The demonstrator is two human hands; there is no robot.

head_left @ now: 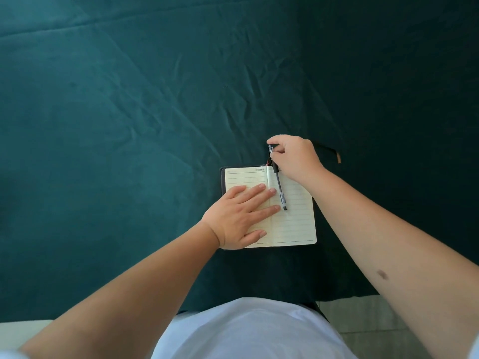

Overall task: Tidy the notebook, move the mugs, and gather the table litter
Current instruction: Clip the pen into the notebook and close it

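Notebook (293, 216) open flat on the teal cloth (129, 112), near the cloth's near edge, right of centre. Lined cream pages, blank as far as visible; dark cover shows along the left and top margins.

Left hand (241, 216) lies palm down on the left page, fingers spread and straight, fingertips reaching across the spine onto the right page. Nothing gripped, just flat contact with the paper.

Right hand (293, 156) sits at the notebook's far edge, over the top of the right page. Fingers curled, pinching the upper end of the pen (278, 182). Pen is black and clear, angled down toward the near-right; lower tip is over the right page, just beside the left fingertips. Can't tell if the tip touches the paper.

Dark strap (329, 151) with a brownish end lies on the cloth just right of the right hand, toward the far side.

Cloth is wrinkled.
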